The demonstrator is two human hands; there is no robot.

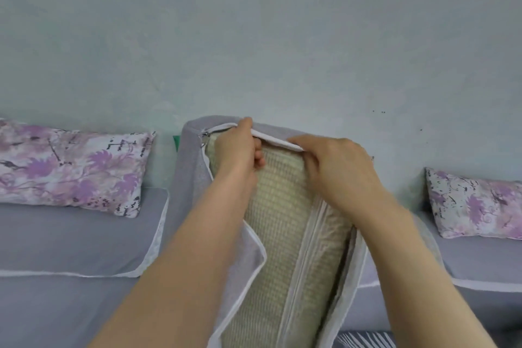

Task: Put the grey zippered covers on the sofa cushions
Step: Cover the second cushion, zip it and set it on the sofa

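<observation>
The zip edge (276, 142) of the grey cover (187, 178) was pinched over the cushion (282, 206) top by fingers of the left hand (237, 148) and right hand (339, 171); zipping shut was judged next.

Home living room: grey sofa (70, 237), floral pillows (70, 167), painted wall (254, 37).

The grey cover (192, 178) is matt, finely woven cloth with smooth white edging (255, 237) and a small shiny metal zipper pull (204, 134). The cushion (282, 206) shows coarse, grid-textured beige fabric. The floral pillows (70, 167) are smooth printed cloth. The wall (254, 37) is matt and mottled.
</observation>
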